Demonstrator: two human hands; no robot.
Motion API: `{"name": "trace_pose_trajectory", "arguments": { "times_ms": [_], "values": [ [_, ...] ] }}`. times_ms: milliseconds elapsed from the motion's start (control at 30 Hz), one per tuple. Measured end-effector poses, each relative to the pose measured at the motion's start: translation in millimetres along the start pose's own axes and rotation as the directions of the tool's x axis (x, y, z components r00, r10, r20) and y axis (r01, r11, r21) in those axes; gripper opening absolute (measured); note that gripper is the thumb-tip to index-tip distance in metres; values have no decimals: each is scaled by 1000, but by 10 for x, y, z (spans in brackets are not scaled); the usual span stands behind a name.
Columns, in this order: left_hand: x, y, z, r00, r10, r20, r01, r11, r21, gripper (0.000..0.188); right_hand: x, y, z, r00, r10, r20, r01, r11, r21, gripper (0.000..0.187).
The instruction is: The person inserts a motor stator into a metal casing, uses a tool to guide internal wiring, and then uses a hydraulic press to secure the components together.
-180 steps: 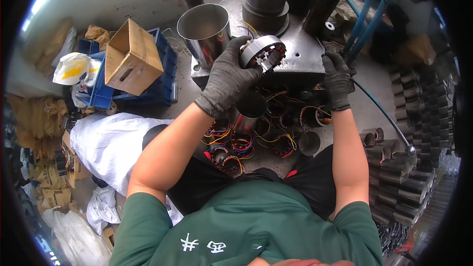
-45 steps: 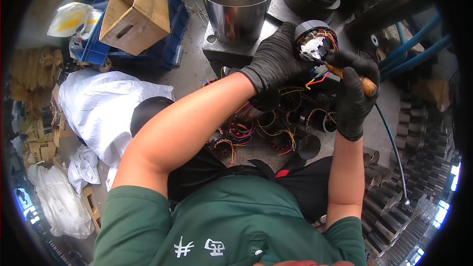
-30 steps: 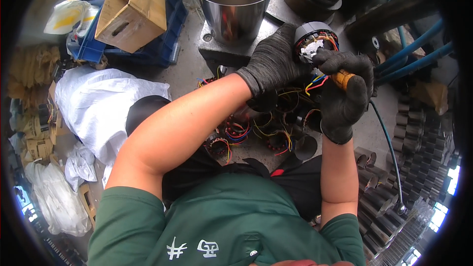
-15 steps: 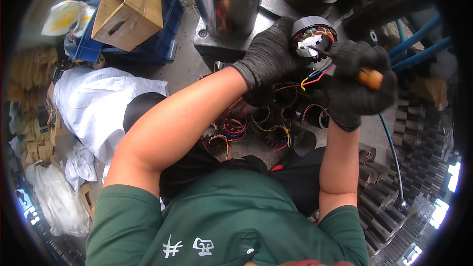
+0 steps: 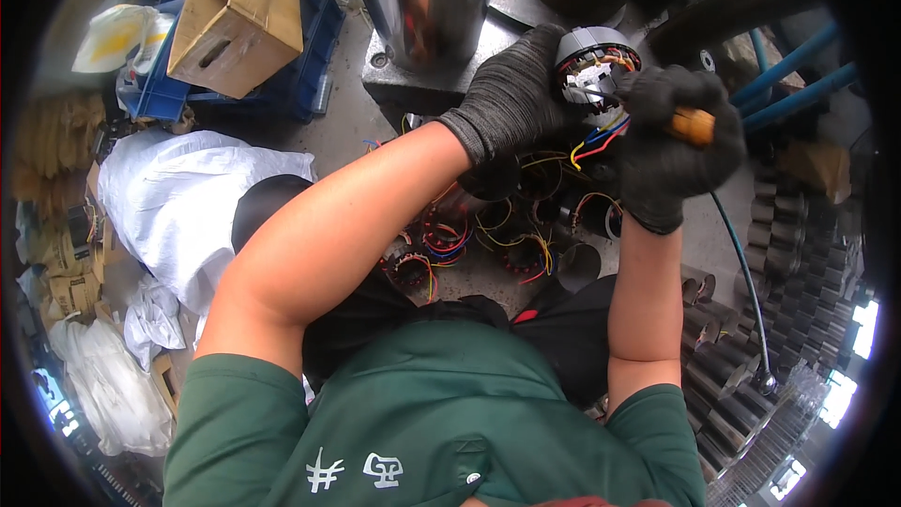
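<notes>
My left hand (image 5: pixel 514 84), in a dark knitted glove, is wrapped round the left side of a motor stator (image 5: pixel 593 38). The stator is a grey metal ring with copper windings inside, and yellow, blue and red wires hang from its lower side. In my gloved right hand (image 5: pixel 680 145) is a screwdriver-like tool with an orange-brown handle (image 5: pixel 693 126). Its thin dark shaft reaches left into the stator's opening; the fingers and windings partly hide the tip, so its exact shape does not show.
Behind my left hand, a shiny metal cylinder (image 5: pixel 427 19) stands on a metal block (image 5: pixel 383 84). Several wired stators (image 5: pixel 446 230) lie on the floor below. At left are a cardboard box (image 5: pixel 249 33), a blue crate (image 5: pixel 324 19) and white sacks (image 5: pixel 178 197); stacked dark metal cylinders (image 5: pixel 779 253) fill the right.
My right hand has moved slightly left and sharpened from a blur, with the tool's shaft still at the stator. The left hand keeps its hold; the whole view has shifted slightly.
</notes>
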State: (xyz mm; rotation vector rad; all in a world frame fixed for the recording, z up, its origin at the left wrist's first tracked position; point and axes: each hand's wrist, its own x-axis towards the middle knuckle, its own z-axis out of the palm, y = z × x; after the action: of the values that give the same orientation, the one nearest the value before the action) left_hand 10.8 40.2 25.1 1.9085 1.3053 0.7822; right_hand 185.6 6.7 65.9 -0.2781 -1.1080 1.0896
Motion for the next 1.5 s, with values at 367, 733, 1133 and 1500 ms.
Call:
{"name": "trace_pose_trajectory", "arguments": {
  "times_ms": [367,733,1133,1500],
  "values": [
    [-20,121,-92,997,-49,63,47,998,31,94,34,-70,-22,999,1,41,-1,1000,11,44],
    [6,50,4,1000,2,6,-3,1000,20,87,-110,184,-135,993,66,-95,-83,981,-177,40],
    [8,137,-85,998,-47,53,44,998,42,92,-10,-94,27,994,-53,92,55,998,-22,39],
    [15,167,-89,995,-56,81,53,998,45,94,-86,43,-30,997,17,-79,-33,979,-204,45]
  ]
}}
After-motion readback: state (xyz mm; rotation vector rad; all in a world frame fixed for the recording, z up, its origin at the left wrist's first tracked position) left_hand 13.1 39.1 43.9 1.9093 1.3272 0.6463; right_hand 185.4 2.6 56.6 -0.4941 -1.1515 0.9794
